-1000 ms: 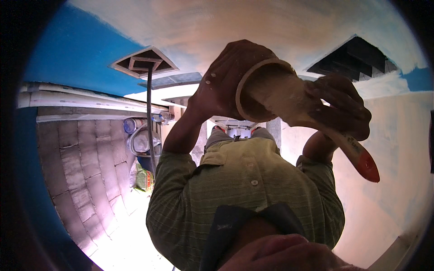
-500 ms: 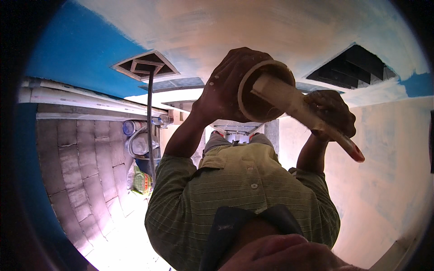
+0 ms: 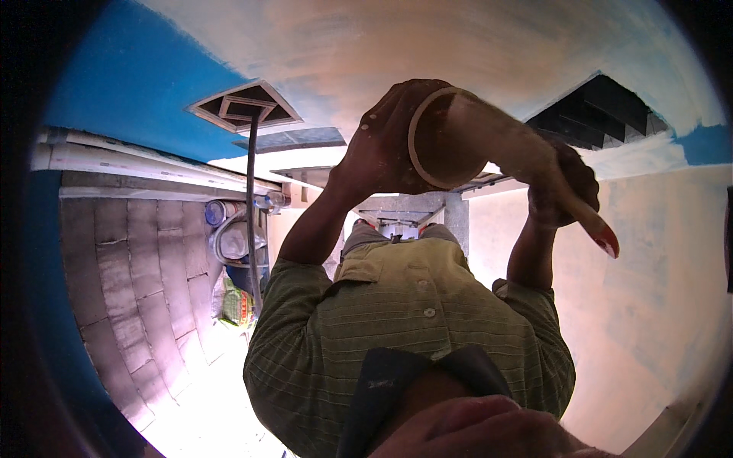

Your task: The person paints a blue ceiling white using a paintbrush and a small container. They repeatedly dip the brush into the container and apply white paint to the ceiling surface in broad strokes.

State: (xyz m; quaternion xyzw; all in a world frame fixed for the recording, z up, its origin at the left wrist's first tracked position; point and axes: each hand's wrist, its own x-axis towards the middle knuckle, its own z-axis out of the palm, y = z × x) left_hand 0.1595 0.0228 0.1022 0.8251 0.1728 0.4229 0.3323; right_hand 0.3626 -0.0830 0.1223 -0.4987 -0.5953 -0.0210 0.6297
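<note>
My left hand (image 3: 382, 149) is raised in front of me and grips a round, pale-rimmed tub (image 3: 447, 137) by its side, its brown inside turned toward me. My right hand (image 3: 561, 187) holds a flat pale tool with a red tip (image 3: 588, 221). The tool runs slantwise from the tub's mouth down to the right, and its upper end lies against the tub. Both forearms rise from my green striped shirt (image 3: 412, 328). Behind the hands is a ceiling part blue, part white (image 3: 427, 46).
A square recess (image 3: 244, 111) sits in the ceiling at left and a dark stepped opening (image 3: 603, 114) at right. A thin dark pole (image 3: 250, 221) hangs beside a tiled wall (image 3: 130, 267). Buckets (image 3: 229, 233) and a green bag (image 3: 238, 305) lie below. A pale wall (image 3: 657, 290) fills the right.
Both hands have shifted slightly upward. The tool has turned so it shows narrower, and its red tip has moved up and a little left. The tub stays in my left hand.
</note>
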